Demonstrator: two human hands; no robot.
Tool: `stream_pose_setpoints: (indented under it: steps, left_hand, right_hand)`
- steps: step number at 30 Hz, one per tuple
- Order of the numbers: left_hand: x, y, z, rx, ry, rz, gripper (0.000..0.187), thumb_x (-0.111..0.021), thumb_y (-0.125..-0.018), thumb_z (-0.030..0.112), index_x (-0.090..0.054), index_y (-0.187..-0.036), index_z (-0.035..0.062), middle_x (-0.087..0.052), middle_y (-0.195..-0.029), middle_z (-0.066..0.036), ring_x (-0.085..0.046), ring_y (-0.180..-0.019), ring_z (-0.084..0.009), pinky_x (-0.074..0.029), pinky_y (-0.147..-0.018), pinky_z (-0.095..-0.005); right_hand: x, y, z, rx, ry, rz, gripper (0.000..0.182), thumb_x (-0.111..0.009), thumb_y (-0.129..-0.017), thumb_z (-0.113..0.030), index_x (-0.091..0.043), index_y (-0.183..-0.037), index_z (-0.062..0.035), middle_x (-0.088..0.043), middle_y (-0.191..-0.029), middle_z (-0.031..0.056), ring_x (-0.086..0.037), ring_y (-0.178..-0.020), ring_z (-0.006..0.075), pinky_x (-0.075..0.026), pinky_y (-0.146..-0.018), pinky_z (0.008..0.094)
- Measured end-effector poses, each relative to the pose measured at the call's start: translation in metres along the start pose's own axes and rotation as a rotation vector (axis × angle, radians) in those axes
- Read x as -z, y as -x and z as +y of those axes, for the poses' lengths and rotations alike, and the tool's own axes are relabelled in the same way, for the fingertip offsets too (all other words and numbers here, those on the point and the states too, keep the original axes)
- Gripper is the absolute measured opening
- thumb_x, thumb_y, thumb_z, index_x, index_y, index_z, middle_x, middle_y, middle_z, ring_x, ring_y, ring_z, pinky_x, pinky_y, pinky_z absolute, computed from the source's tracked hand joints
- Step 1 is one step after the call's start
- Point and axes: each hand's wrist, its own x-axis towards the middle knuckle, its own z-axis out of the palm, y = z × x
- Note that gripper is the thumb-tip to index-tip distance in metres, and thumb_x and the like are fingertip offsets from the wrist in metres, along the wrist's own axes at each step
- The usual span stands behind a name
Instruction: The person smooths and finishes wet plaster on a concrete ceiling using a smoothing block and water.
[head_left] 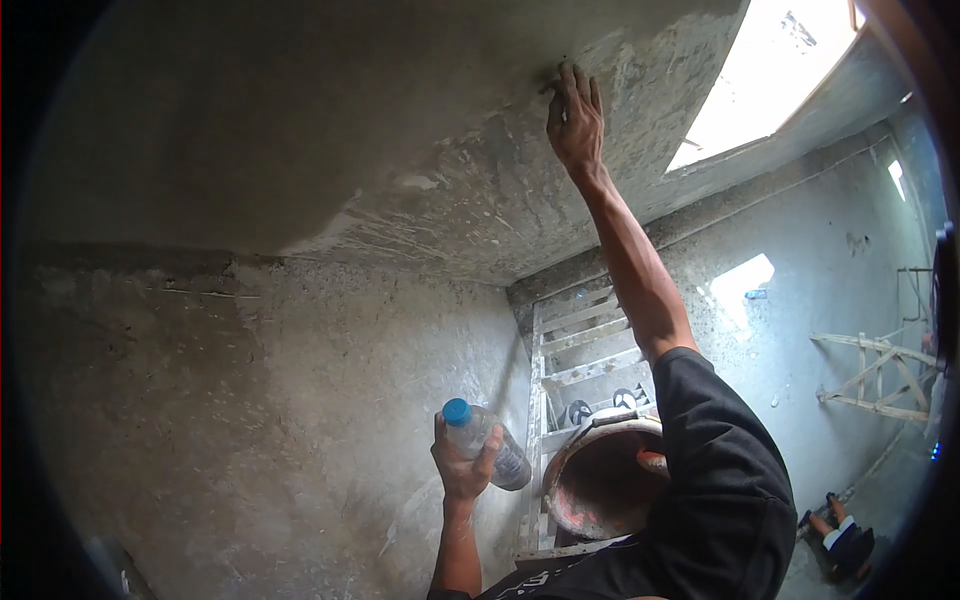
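Note:
My left hand (464, 466) is wrapped around a clear plastic bottle (502, 452) with a blue cap, held tilted below the plastered surface. A grey content shows through its lower part. Overhead, my right hand (578, 122) reaches up with its fingers stretched out, fingertips at the cement-plastered surface (430, 150). A small dark patch shows beside these fingertips. Around there, smooth darker plaster on the left meets rough, streaked, paler plaster on the right. Below my right arm stands a round bucket (572, 500) with a smeared rim and dark inside, partly covered by my sleeve.
A ladder-like slatted frame (590, 345) lies under the bucket, with footwear (625, 398) behind the rim. A bright opening (770, 80) is at the upper right. Far below are a wooden trestle (875, 375) and a person (848, 545). A rough wall (300, 420) rises at left.

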Motion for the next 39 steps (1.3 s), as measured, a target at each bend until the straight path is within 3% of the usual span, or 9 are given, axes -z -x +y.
stream_pose_setpoints:
  steps: [9,21,27,29,33,35,36,38,39]
  left_hand:
    - [-0.001,-0.001,0.006,-0.009,0.011,0.006,0.036,-0.079,-0.075,0.018,-0.057,-0.099,0.0027,-0.068,-0.084,-0.008,-0.066,-0.073,-0.017,-0.053,-0.071,-0.0317]
    - [-0.001,0.003,0.003,0.025,-0.027,-0.016,0.037,-0.079,-0.075,0.019,-0.057,-0.1,0.0032,-0.068,-0.085,-0.008,-0.067,-0.075,-0.0178,-0.054,-0.071,-0.0321]
    - [0.0,0.002,0.002,0.011,-0.014,-0.013,0.035,-0.079,-0.075,0.019,-0.058,-0.098,0.0029,-0.068,-0.084,-0.007,-0.067,-0.075,-0.0172,-0.054,-0.071,-0.0316]
    - [-0.001,0.002,0.004,0.024,-0.012,-0.006,0.034,-0.079,-0.075,0.019,-0.059,-0.097,0.0026,-0.068,-0.084,-0.008,-0.067,-0.075,-0.0172,-0.053,-0.071,-0.0314]
    - [-0.002,0.002,0.005,0.005,-0.014,-0.011,0.035,-0.079,-0.075,0.019,-0.059,-0.098,0.0023,-0.068,-0.084,-0.008,-0.067,-0.075,-0.0173,-0.053,-0.071,-0.0314]
    - [-0.002,0.002,0.003,0.006,-0.028,-0.004,0.035,-0.079,-0.075,0.019,-0.058,-0.098,0.0024,-0.068,-0.084,-0.008,-0.067,-0.075,-0.0174,-0.053,-0.071,-0.0315]
    - [-0.002,0.003,0.003,0.008,-0.026,-0.004,0.035,-0.079,-0.075,0.019,-0.058,-0.098,0.0024,-0.068,-0.084,-0.008,-0.067,-0.075,-0.0174,-0.053,-0.071,-0.0315]
    - [-0.002,0.003,0.002,0.001,-0.033,-0.001,0.036,-0.079,-0.075,0.019,-0.058,-0.099,0.0027,-0.068,-0.085,-0.008,-0.067,-0.075,-0.0175,-0.053,-0.071,-0.0317]
    - [-0.001,0.003,0.0,0.003,-0.033,0.002,0.036,-0.079,-0.075,0.019,-0.058,-0.099,0.0027,-0.068,-0.085,-0.008,-0.067,-0.075,-0.0175,-0.053,-0.071,-0.0317]
  right_hand:
    - [0.019,0.012,-0.002,-0.075,-0.011,-0.063,0.024,-0.057,-0.082,0.0,-0.062,-0.105,-0.001,-0.071,-0.1,0.0151,-0.059,-0.119,0.0301,-0.031,-0.11,0.0543]
    - [0.014,-0.024,0.002,0.22,-0.213,-0.069,0.021,-0.046,-0.082,0.008,-0.055,-0.101,0.006,-0.059,-0.123,0.0257,-0.064,-0.105,0.0349,-0.045,-0.101,0.0505]
    - [0.03,-0.003,0.007,-0.177,-0.278,-0.13,0.016,-0.045,-0.084,0.005,-0.051,-0.099,0.0044,-0.058,-0.121,0.0307,-0.064,-0.106,0.0355,-0.045,-0.1,0.051]
    - [0.027,-0.016,0.007,0.17,-0.125,-0.031,0.013,-0.045,-0.085,0.005,-0.051,-0.097,0.0033,-0.059,-0.121,0.0298,-0.063,-0.108,0.0358,-0.043,-0.103,0.05]
    - [0.015,-0.022,0.004,0.111,-0.146,-0.144,0.011,-0.045,-0.086,0.003,-0.05,-0.096,0.003,-0.06,-0.118,0.0291,-0.064,-0.105,0.0354,-0.042,-0.105,0.0493]
    - [0.014,-0.02,0.001,0.043,-0.1,-0.196,0.054,-0.036,-0.087,0.004,-0.036,-0.141,0.0057,-0.064,-0.113,0.0265,-0.068,-0.083,0.0252,-0.054,-0.087,0.0407]
    - [0.018,-0.015,0.0,0.044,-0.099,-0.199,0.054,-0.036,-0.087,0.004,-0.036,-0.141,0.0057,-0.064,-0.113,0.0265,-0.068,-0.083,0.0252,-0.054,-0.087,0.0407]
    - [0.029,0.002,-0.001,-0.226,-0.181,-0.361,0.015,-0.048,-0.086,0.0,-0.048,-0.1,0.005,-0.058,-0.122,0.03,-0.066,-0.089,0.0367,-0.041,-0.105,0.0497]
    - [0.028,0.008,0.003,-0.225,-0.184,-0.364,0.015,-0.048,-0.086,0.0,-0.048,-0.1,0.005,-0.058,-0.122,0.03,-0.066,-0.089,0.0367,-0.041,-0.105,0.0497]
